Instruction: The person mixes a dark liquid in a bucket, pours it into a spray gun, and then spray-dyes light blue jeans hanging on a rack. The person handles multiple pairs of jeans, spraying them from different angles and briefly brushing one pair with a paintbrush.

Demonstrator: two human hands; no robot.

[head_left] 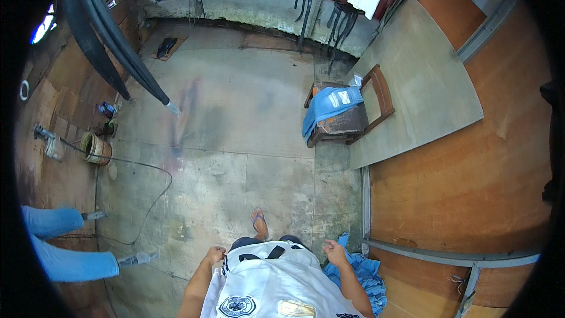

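I stand on a bare concrete floor (235, 141) and look down at my white shirt and one foot in a blue flip-flop (259, 224). My left hand (214, 255) hangs at my side with the fingers curled in and nothing in it. My right hand (335, 253) is held out a little from my hip, fingers loosely apart, empty. Just below the right hand lies a heap of blue cloth (365, 277). Neither hand touches anything.
A wooden chair (347, 112) draped with a blue cloth stands ahead on the right beside a grey board (412, 82). A dark hose (112, 47), a small pot (97, 148) and a thin cable (153, 194) lie left. Blue sleeves (59, 241) jut in from the left wall.
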